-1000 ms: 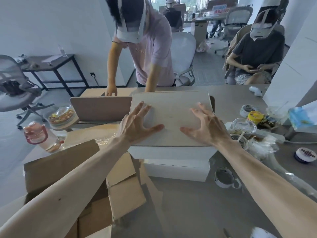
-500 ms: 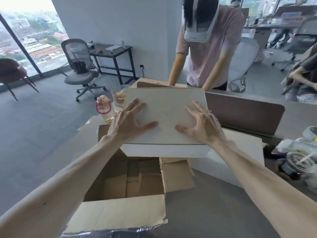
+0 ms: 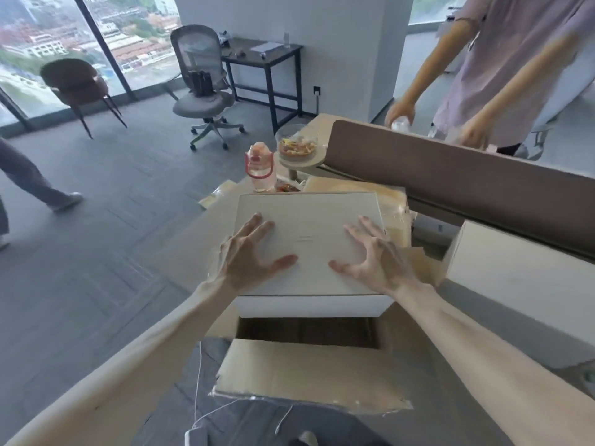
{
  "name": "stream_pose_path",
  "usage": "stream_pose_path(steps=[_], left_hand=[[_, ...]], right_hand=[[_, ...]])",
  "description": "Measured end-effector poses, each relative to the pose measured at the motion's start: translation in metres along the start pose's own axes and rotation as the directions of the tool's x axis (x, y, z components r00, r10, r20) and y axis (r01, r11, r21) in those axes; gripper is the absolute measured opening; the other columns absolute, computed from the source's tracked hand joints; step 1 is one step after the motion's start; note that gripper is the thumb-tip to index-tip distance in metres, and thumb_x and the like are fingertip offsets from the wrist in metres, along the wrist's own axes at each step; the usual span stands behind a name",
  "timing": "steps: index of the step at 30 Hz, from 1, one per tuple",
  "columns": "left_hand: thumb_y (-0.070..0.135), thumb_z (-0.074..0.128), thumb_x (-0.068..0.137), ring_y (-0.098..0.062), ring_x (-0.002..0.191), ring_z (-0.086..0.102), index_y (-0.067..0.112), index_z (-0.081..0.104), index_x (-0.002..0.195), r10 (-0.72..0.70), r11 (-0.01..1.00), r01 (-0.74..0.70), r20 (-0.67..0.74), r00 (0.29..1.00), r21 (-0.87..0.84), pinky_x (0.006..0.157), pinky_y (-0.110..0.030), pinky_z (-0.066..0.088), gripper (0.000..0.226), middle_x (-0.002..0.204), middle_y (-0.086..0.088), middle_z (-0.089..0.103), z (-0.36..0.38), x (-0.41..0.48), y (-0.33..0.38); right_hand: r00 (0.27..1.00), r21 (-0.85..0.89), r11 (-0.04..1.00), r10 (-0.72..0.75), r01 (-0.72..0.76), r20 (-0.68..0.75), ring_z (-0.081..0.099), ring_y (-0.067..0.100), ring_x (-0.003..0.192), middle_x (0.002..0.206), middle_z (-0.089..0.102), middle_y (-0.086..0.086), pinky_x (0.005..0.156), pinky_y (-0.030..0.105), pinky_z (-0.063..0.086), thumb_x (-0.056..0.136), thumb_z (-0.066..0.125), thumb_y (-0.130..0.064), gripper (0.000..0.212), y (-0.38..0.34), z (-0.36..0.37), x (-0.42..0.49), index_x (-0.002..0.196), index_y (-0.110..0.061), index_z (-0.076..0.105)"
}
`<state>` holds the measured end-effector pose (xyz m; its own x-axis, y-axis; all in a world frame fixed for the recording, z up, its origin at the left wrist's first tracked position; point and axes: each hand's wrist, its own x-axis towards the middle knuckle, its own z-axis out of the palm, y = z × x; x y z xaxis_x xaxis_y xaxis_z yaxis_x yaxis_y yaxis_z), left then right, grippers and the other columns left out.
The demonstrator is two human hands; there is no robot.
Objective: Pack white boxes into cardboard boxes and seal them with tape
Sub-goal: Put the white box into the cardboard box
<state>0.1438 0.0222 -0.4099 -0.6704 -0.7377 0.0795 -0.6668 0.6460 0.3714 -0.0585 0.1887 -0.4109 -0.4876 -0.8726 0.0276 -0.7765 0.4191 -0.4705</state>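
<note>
Head: white box [image 3: 309,220] above open carton [image 3: 309,375]

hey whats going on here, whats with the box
A person is packing. Their left hand and right hand lie spread on the lid of a white box, which is at the mouth of an open cardboard box, not yet down inside it. The flaps are open and untaped. Another white box waits on the right.
</note>
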Motion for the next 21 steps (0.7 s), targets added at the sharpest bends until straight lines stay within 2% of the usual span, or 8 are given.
stream_pose_path(steps=[4,8,13,21], left_hand=[[0.087,0.050,0.067,-0.024,0.142,0.038,0.037,0.040,0.147,-0.008,1.000,0.009,0.018,1.000,-0.021,0.114,-0.048,0.031,0.095,0.163,0.008,0.022,0.017,-0.011,-0.011],[0.088,0.052,0.069,-0.026,0.138,0.044,0.038,0.042,0.145,0.012,0.999,-0.011,0.002,1.000,-0.034,0.109,-0.047,0.037,0.092,0.163,0.009,0.022,0.026,-0.015,-0.014],[0.085,0.055,0.071,-0.023,0.139,0.043,0.039,0.042,0.145,0.035,0.999,-0.035,0.004,0.999,-0.033,0.110,-0.048,0.038,0.088,0.163,0.013,0.021,0.021,-0.021,-0.017],[0.086,0.055,0.071,-0.026,0.139,0.043,0.040,0.039,0.145,0.007,0.998,0.002,0.143,0.990,-0.061,0.109,-0.043,0.036,0.089,0.163,0.015,0.020,0.064,-0.021,-0.037]], right_hand=[[1.000,-0.016,1.000,0.023,-0.023,-0.001,0.028,0.024,0.145,0.162,0.020,0.004,0.112,0.050,0.031,0.063,0.045,-0.088,0.105,0.004,0.018,-0.007,0.147,-0.025,0.040],[0.999,-0.030,0.999,0.031,-0.032,-0.026,0.030,0.024,0.145,0.162,0.019,0.001,0.109,0.049,0.036,0.071,0.057,-0.079,0.093,0.006,0.024,-0.014,0.147,-0.028,0.041],[0.998,-0.031,0.999,0.042,-0.043,-0.047,0.028,0.022,0.145,0.162,0.019,0.000,0.110,0.046,0.035,0.074,0.061,-0.075,0.091,0.003,0.028,-0.026,0.147,-0.026,0.041],[0.989,-0.016,0.991,0.133,-0.132,0.059,0.025,0.017,0.147,0.163,0.016,-0.001,0.114,0.039,0.029,0.076,0.062,-0.072,0.089,0.018,0.065,-0.028,0.147,-0.024,0.041]])
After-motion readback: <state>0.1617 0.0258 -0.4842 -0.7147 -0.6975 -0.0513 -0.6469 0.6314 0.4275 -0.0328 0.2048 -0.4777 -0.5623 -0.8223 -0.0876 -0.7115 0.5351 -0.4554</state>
